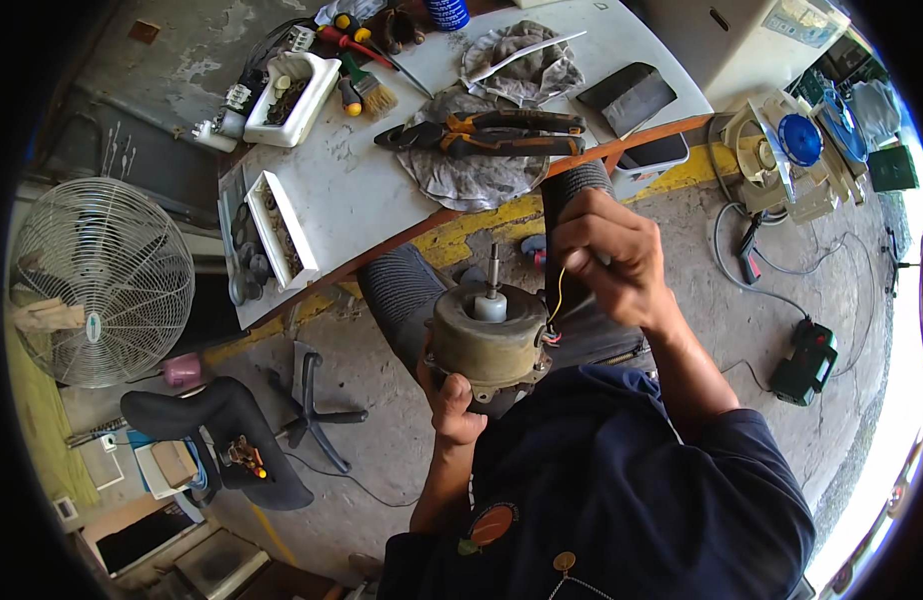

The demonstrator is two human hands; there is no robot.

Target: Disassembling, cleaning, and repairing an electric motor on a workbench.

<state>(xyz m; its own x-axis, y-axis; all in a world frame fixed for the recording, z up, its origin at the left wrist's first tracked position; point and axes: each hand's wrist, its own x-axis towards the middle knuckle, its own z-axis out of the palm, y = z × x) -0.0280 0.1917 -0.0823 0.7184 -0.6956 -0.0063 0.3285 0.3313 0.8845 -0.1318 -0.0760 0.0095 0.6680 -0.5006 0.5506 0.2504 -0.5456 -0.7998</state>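
A round, dusty electric motor [490,340] with a metal shaft pointing up rests over my lap. My left hand [454,408] grips its near left side, the thumb showing and the other fingers hidden behind the housing. From the motor's right side a thin yellow wire [560,297] rises, beside a short bundle of coloured wires. My right hand [614,255] is closed in a pinch at the upper end of the yellow wire. Beyond the motor, on the table, pliers [507,135] with black and orange handles lie on a stained rag [477,185].
The white table [352,215] holds a white tub of small parts [294,95], a narrow tray [280,228], a paintbrush [372,92] and a dark block [630,97]. A large fan [102,280] stands left, near a black chair [222,440]. Cables and a green tool [804,362] lie right.
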